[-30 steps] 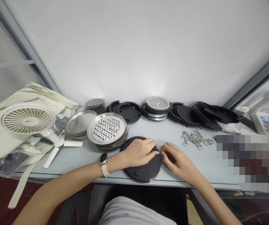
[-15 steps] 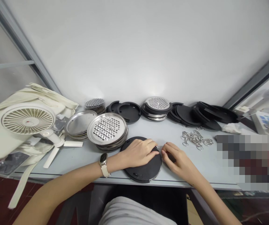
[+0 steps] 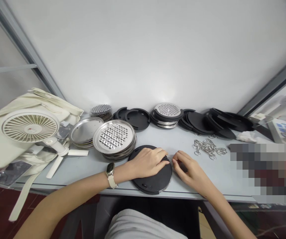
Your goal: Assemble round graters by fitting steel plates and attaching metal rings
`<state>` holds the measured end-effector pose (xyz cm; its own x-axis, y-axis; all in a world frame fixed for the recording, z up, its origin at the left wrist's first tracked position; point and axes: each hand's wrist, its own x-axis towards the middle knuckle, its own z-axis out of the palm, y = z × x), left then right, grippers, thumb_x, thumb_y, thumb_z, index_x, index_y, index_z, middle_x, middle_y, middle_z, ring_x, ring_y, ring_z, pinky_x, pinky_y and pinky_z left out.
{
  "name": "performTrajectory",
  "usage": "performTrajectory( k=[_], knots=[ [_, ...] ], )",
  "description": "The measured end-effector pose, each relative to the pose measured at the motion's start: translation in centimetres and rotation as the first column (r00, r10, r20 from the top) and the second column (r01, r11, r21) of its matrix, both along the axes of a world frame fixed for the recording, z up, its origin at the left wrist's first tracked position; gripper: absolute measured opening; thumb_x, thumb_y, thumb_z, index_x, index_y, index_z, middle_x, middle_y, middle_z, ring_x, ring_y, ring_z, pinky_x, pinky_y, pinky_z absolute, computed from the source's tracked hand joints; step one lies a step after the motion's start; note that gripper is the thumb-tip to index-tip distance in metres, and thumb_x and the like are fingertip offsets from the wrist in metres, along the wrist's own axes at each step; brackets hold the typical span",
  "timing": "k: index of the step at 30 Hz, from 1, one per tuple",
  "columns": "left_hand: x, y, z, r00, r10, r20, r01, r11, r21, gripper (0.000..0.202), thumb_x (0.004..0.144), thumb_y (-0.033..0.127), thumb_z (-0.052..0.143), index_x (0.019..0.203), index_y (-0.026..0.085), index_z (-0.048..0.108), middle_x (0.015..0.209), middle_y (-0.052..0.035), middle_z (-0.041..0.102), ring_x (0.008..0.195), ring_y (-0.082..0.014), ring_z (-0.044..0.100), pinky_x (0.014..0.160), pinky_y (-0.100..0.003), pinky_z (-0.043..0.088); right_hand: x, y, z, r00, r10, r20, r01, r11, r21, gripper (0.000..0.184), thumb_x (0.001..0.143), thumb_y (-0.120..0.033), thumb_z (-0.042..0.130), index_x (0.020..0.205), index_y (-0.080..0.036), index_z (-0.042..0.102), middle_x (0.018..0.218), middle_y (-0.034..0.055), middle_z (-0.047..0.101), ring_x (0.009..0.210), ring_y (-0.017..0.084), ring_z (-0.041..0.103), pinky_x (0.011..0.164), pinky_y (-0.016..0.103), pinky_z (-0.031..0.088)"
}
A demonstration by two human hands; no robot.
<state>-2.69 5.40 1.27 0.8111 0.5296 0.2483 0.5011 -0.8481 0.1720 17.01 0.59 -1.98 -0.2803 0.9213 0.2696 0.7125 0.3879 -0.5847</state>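
A round black disc [image 3: 153, 181] with a thin metal rim lies flat near the table's front edge. My left hand [image 3: 146, 162] rests on top of the disc with its fingers curled, pressing it down, and a watch is on that wrist. My right hand [image 3: 187, 167] is at the disc's right edge, its fingertips pinched on a small metal ring clip [image 3: 169, 158] where the two hands meet. The clip is mostly hidden by the fingers.
Stacks of perforated metal discs [image 3: 114, 136] and plain metal plates [image 3: 84, 131] sit to the left. Black discs [image 3: 138, 118] and more stacks [image 3: 168, 113] line the back wall. A pile of metal rings [image 3: 207, 147] lies to the right. A white fan [image 3: 30, 127] rests on cream bags.
None of note: both hands stay at the disc's right edge, with only slight finger shifts at the clip.
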Motion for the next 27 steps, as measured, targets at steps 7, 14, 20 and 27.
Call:
performTrajectory(
  k=[7, 14, 20, 27],
  knots=[
    [0.00, 0.05, -0.31, 1.000, -0.005, 0.002, 0.005, 1.000, 0.013, 0.027, 0.096, 0.036, 0.039, 0.109, 0.016, 0.053, 0.098, -0.0053, 0.063, 0.083, -0.0200, 0.062, 0.070, -0.030, 0.044, -0.02, -0.06, 0.24, 0.999, 0.043, 0.005, -0.043, 0.999, -0.025, 0.020, 0.096, -0.023, 0.035, 0.078, -0.021, 0.043, 0.076, 0.0002, 0.044, 0.070, 0.015, 0.047, 0.067, 0.029, 0.038],
    [0.14, 0.10, -0.31, 1.000, -0.001, 0.014, 0.001, 1.000, 0.008, 0.027, 0.096, 0.035, 0.039, 0.111, 0.016, 0.053, 0.099, -0.0051, 0.063, 0.082, -0.0193, 0.062, 0.070, -0.030, 0.044, -0.15, -0.15, 0.68, 0.998, 0.052, -0.023, -0.053, 0.997, -0.051, 0.022, 0.097, -0.024, 0.033, 0.077, -0.021, 0.043, 0.076, 0.0002, 0.045, 0.071, 0.015, 0.048, 0.067, 0.029, 0.039],
    [0.15, 0.02, 0.02, 1.000, 0.010, 0.008, -0.010, 1.000, -0.018, 0.027, 0.096, 0.035, 0.040, 0.109, 0.017, 0.054, 0.097, -0.0051, 0.063, 0.083, -0.0188, 0.062, 0.070, -0.029, 0.044, -0.15, 0.02, 0.47, 0.999, 0.038, -0.022, -0.039, 0.999, -0.039, 0.023, 0.097, -0.025, 0.034, 0.076, -0.021, 0.044, 0.076, 0.0002, 0.045, 0.070, 0.015, 0.048, 0.067, 0.029, 0.040],
    [0.17, -0.17, 0.24, 0.999, 0.035, -0.007, -0.035, 0.999, -0.030, 0.026, 0.096, 0.037, 0.039, 0.106, 0.018, 0.054, 0.096, -0.0044, 0.063, 0.082, -0.0192, 0.062, 0.069, -0.030, 0.043, 0.02, 0.14, 0.31, 0.998, 0.048, -0.029, -0.048, 0.999, -0.018, 0.021, 0.096, -0.022, 0.035, 0.077, -0.022, 0.046, 0.074, 0.0011, 0.048, 0.070, 0.016, 0.049, 0.066, 0.030, 0.042]
  ],
)
